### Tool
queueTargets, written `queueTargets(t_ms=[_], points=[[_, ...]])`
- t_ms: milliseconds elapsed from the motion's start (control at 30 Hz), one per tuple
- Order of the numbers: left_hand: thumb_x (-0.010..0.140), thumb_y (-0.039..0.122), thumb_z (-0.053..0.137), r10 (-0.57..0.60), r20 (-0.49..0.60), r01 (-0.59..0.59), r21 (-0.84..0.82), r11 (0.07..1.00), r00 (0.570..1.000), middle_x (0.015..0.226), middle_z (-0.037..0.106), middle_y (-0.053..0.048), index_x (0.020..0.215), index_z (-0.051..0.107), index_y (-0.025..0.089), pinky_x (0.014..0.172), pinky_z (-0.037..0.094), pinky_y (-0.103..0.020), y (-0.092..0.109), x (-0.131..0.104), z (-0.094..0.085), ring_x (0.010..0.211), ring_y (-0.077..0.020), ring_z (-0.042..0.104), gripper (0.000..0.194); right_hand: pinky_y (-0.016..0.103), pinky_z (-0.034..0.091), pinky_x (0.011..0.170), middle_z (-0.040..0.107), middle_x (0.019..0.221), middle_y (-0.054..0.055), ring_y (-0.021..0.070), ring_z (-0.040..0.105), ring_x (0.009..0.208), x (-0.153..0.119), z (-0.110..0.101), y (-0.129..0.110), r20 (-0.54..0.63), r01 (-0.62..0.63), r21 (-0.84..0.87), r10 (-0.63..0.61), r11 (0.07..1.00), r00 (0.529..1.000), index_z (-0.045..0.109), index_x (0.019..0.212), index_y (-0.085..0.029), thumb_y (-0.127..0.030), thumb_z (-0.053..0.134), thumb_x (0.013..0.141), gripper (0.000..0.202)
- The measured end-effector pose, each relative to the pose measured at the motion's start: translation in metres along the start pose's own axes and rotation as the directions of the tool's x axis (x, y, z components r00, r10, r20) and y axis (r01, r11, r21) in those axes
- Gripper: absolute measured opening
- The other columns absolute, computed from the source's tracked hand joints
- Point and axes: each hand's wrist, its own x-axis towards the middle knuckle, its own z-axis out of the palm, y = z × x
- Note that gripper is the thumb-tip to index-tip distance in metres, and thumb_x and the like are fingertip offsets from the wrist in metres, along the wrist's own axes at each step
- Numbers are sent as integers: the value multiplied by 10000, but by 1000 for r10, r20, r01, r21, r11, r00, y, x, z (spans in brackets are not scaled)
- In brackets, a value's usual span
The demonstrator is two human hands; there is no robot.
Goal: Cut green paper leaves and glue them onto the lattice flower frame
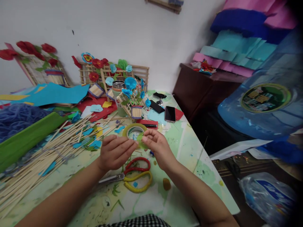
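Between my two hands is a small light-green piece of paper [141,143], leaf-like in shape. My right hand [161,150] pinches its right side with thumb and fingertips. My left hand [116,153] has its fingers pressed together, their tips at the paper's left edge; its thumb is hidden. Just behind the hands lies a roll of clear yellowish tape [125,130] on its side. Scissors [138,180] with one red and one yellow handle loop rest below the hands, the blades partly under my left wrist.
Thin wooden sticks [50,153] cover the table's left side, beside green crepe paper [28,138]. Stick frames with red and blue paper flowers [130,83] stand along the wall near a jar [118,85]. A phone [169,113] lies right. A large blue water bottle [262,91] stands beyond the table edge.
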Motion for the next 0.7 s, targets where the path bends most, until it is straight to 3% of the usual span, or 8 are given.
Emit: queueTargets(t_ms=[133, 300, 367, 467, 533, 567, 633, 700], points=[[735, 228, 732, 90, -24, -90, 28, 996, 996, 818, 766, 3, 875, 754, 377, 753, 389, -350, 0, -1, 2, 752, -204, 673, 206, 232, 386, 574, 509, 646, -63, 95, 465, 589, 2, -1, 1, -14, 11, -29, -12, 1000, 1000, 505, 821, -217, -286, 733, 629, 306], [751, 245, 729, 65, -88, -56, 99, 993, 994, 778, 753, 2, 835, 746, 334, 766, 398, -347, -5, 4, 3, 748, -190, 669, 124, 233, 374, 576, 498, 630, -67, 98, 448, 598, 6, -2, 2, -40, 42, -59, -44, 997, 998, 498, 834, -219, -283, 726, 623, 318], [751, 222, 731, 177, -142, -146, 203, 968, 974, 765, 754, 13, 848, 735, 325, 754, 402, -344, -4, 9, 3, 745, -183, 672, 142, 231, 368, 572, 498, 627, -68, 98, 443, 597, 7, -3, 3, -35, 48, -75, -51, 996, 998, 492, 840, -218, -296, 728, 625, 329], [741, 145, 732, 436, -156, -377, 304, 875, 886, 828, 764, 21, 934, 705, 293, 760, 416, -329, 3, 17, 1, 781, -168, 674, 245, 229, 360, 561, 483, 626, -74, 96, 435, 587, 7, -4, 4, -9, 50, -106, -51, 993, 999, 480, 854, -220, -320, 724, 639, 340], [740, 124, 724, 464, -142, -411, 293, 863, 874, 850, 762, 13, 931, 691, 267, 770, 426, -328, 9, 20, 1, 791, -166, 669, 241, 229, 355, 558, 481, 637, -73, 95, 440, 588, 7, -5, 4, 18, 44, -145, -42, 988, 999, 478, 867, -219, -328, 712, 661, 331], [748, 131, 712, 403, -153, -357, 261, 897, 902, 845, 759, 2, 906, 691, 253, 779, 432, -333, 12, 21, 2, 792, -171, 665, 201, 231, 356, 560, 490, 646, -69, 98, 451, 596, 7, -6, 4, 29, 42, -174, -37, 984, 999, 479, 877, -217, -332, 703, 674, 323], [777, 189, 679, 108, -193, -85, 128, 988, 975, 818, 746, -26, 842, 694, 223, 779, 450, -339, 14, 21, 6, 787, -184, 658, 74, 240, 362, 570, 513, 663, -58, 107, 477, 618, 8, -10, 2, 39, 53, -241, -45, 969, 998, 485, 899, -215, -344, 686, 702, 310], [798, 293, 639, -316, -122, 305, -99, 947, 941, 781, 730, -54, 799, 692, 184, 720, 475, -325, 11, 20, 12, 744, -195, 651, 122, 251, 373, 586, 528, 673, -50, 115, 497, 634, 9, -13, -1, 49, 85, -289, -74, 953, 996, 498, 917, -213, -364, 671, 732, 295]])
